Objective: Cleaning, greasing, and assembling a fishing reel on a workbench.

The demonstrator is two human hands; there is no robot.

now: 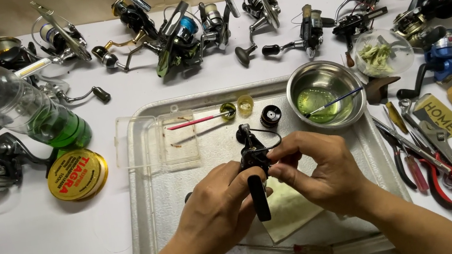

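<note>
Over a metal tray, both hands grip a black fishing reel body. My left hand holds its lower part and foot from the left. My right hand pinches the right side of the reel with thumb and fingers. The reel's bail wire arcs above my fingers. A pale green cloth lies on the tray under the hands. A black spool stands on the tray just beyond the reel.
A steel bowl with greenish liquid and a brush sits at the tray's far right. A clear plastic box, a round yellow tin, a green-bottomed bottle, pliers and wrenches, and several reels along the back surround the tray.
</note>
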